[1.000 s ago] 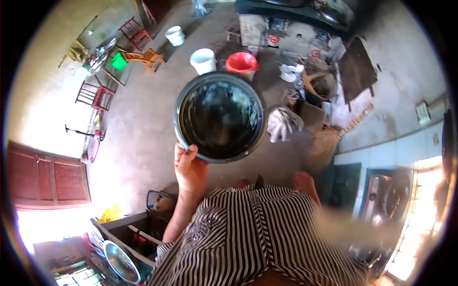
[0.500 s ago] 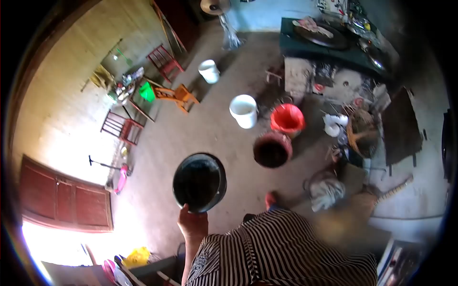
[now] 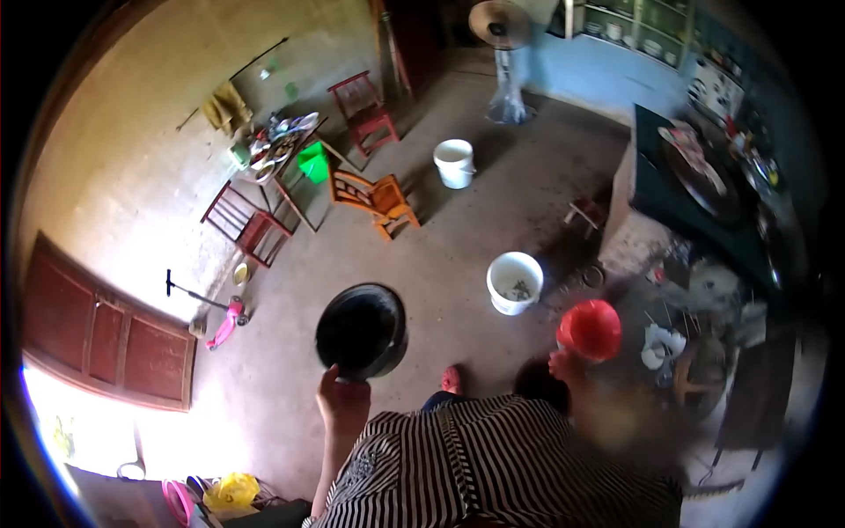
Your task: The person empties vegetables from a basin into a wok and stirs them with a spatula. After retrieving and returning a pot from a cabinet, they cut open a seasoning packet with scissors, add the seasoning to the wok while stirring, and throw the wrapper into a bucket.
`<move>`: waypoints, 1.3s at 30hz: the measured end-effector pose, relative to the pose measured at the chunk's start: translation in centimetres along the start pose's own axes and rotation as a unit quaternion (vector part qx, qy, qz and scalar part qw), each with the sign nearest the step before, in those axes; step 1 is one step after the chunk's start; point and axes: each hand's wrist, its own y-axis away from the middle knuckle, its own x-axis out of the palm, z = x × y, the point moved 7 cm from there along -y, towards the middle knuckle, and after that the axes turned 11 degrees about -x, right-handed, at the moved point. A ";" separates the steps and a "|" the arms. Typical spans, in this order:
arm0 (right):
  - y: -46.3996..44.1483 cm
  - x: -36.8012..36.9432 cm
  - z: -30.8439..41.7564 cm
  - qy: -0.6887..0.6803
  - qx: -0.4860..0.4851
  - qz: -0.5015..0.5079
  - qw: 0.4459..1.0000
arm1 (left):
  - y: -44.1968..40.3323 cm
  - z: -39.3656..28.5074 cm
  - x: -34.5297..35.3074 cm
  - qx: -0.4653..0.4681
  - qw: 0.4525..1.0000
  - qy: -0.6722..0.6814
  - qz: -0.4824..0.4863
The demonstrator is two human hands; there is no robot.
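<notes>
A round black basin [image 3: 359, 333] is held out in front of me on the left, tilted so its dark inside shows. My left hand [image 3: 343, 396] grips its near rim, thumb over the edge. On the right, my right hand [image 3: 568, 365] is just below the red bucket [image 3: 590, 330], its fingers curled; what they hold, if anything, I cannot make out. A dark round shape lies beneath that hand, partly hidden by the striped shirt. Between the two hands and farther off stands a white bucket [image 3: 515, 282] with something small in its bottom.
Another white bucket [image 3: 454, 164] stands farther back, near an orange chair [image 3: 378, 201]. Red chairs and a cluttered table line the left wall, with a pink scooter [image 3: 229, 321] nearer. At the right is a dark-topped stove [image 3: 660, 189]. A fan [image 3: 500, 26] stands at the back.
The view has swung rightward and toward the back of the room. My left hand still holds the black basin, now farther from me than a second ago. My right hand has come up near the red bucket.
</notes>
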 end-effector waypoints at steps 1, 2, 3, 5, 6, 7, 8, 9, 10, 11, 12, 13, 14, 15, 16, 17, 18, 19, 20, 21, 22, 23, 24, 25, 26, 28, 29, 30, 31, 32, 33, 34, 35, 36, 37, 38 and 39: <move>3.4 1.5 2.8 0.195 0.034 -0.104 0.975 | -1.1 -0.5 2.6 -0.010 1.000 0.009 -0.005; 3.2 0.6 1.7 0.262 0.071 -0.130 0.954 | -2.3 -1.1 5.1 -0.021 1.000 0.015 -0.007; 2.3 0.2 0.4 0.278 0.097 -0.127 0.947 | -5.4 -1.8 5.3 -0.025 0.999 0.015 -0.021; 0.9 -0.1 -0.9 0.292 0.137 -0.128 0.938 | -9.8 -2.6 9.2 -0.076 0.996 -0.017 0.036; 0.0 -0.1 -1.0 0.290 0.148 -0.130 0.936 | -12.1 -2.8 10.8 -0.102 0.991 -0.009 0.083; -1.0 0.1 -0.8 0.288 0.153 -0.134 0.936 | -15.0 -2.9 11.6 -0.020 0.992 -0.108 0.055; -2.6 0.4 -0.4 0.286 0.155 -0.137 0.936 | -17.0 -3.4 13.8 0.095 0.934 -0.332 0.090; -4.0 0.6 0.3 0.281 0.157 -0.140 0.937 | -18.5 -3.9 16.0 0.236 0.824 -0.509 0.081; -6.0 1.0 1.2 0.276 0.151 -0.141 0.939 | -19.4 -4.3 19.0 0.234 0.825 -0.508 0.081; -7.9 1.3 2.1 0.275 0.146 -0.144 0.939 | -19.2 -4.7 23.4 0.317 0.756 -0.562 0.110; -10.2 1.9 3.4 0.268 0.135 -0.140 0.944 | -19.2 -4.5 26.7 0.395 0.675 -0.608 0.136; -12.3 2.1 5.2 0.263 0.126 -0.144 0.946 | -21.6 -4.2 27.9 0.443 0.672 -0.561 0.193; -14.9 2.4 7.1 0.258 0.110 -0.134 0.951 | -24.4 -3.6 28.5 0.445 0.676 -0.557 0.186; -17.2 2.5 8.9 0.249 0.098 -0.132 0.954 | -26.8 -3.5 30.5 0.447 0.680 -0.549 0.192; -19.4 2.9 10.9 0.244 0.084 -0.125 0.958 | -28.3 -3.8 32.4 0.443 0.683 -0.546 0.197; -21.7 3.3 12.9 0.235 0.070 -0.119 0.962 | -29.8 -4.4 33.9 0.434 0.686 -0.554 0.187; -23.7 4.1 15.4 0.221 0.055 -0.115 0.967 | -30.5 -5.4 36.1 0.438 0.704 -0.527 0.187; -25.4 4.7 18.2 0.204 0.039 -0.118 0.971 | -31.4 -5.7 38.3 0.440 0.720 -0.498 0.202; -27.2 5.8 21.1 0.181 0.018 -0.120 0.976 | -32.7 -6.7 40.6 0.345 0.743 -0.553 0.151; -28.8 6.8 23.8 0.158 -0.003 -0.125 0.980 | -33.9 -7.5 42.5 0.245 0.749 -0.608 0.100; -30.5 7.8 26.6 0.126 -0.029 -0.130 0.983 | -36.0 -7.8 43.7 0.215 0.756 -0.610 0.097; -32.2 8.7 29.8 0.092 -0.057 -0.134 0.985 | -37.9 -8.0 44.8 0.233 0.758 -0.598 0.113; -34.1 9.1 32.8 0.072 -0.089 -0.139 0.984 | -39.8 -8.4 46.0 0.274 0.751 -0.586 0.132; -36.1 9.4 35.9 0.069 -0.124 -0.144 0.979 | -41.4 -8.6 47.3 0.331 0.730 -0.578 0.153; -38.1 8.9 37.8 0.095 -0.154 -0.152 0.972 | -43.1 -8.6 48.4 0.383 0.708 -0.569 0.169; -41.7 8.3 41.2 0.182 -0.220 -0.158 0.945 | -48.3 -8.3 49.6 0.375 0.732 -0.533 0.199; -43.3 7.3 41.2 0.208 -0.211 -0.150 0.943 | -54.9 -7.9 47.7 0.183 0.859 -0.429 0.212; -44.6 5.2 39.3 0.231 -0.200 -0.144 0.941 | -57.4 -7.1 50.2 0.069 0.903 -0.372 0.202; -45.7 1.7 35.5 0.185 -0.161 -0.142 0.959 | -59.7 -6.1 52.5 -0.039 0.936 -0.303 0.173; -46.7 -1.8 31.8 0.139 -0.120 -0.144 0.972 | -60.7 -5.5 55.7 -0.017 0.919 -0.346 0.189; -45.8 -2.7 30.4 0.132 -0.061 -0.180 0.973 | -61.8 -4.8 58.8 0.007 0.899 -0.387 0.204; -44.8 -2.9 31.3 0.140 -0.011 -0.229 0.963 | -62.9 -4.1 62.0 0.033 0.878 -0.425 0.217; -44.4 -2.8 32.6 0.132 0.014 -0.268 0.954 | -64.7 -1.8 64.4 -0.127 0.907 -0.340 0.213; -44.2 -2.7 34.1 0.115 0.019 -0.294 0.949 | -65.9 0.8 66.9 -0.283 0.905 -0.246 0.202; -44.4 -2.6 35.5 0.096 0.017 -0.314 0.944 | -67.5 2.8 69.8 -0.297 0.904 -0.233 0.200; -44.8 -2.6 37.0 0.075 0.011 -0.332 0.940 | -67.8 4.7 73.2 -0.302 0.898 -0.240 0.211; -45.2 -2.7 38.4 0.056 0.004 -0.349 0.935 | -67.3 6.6 77.0 -0.300 0.886 -0.254 0.246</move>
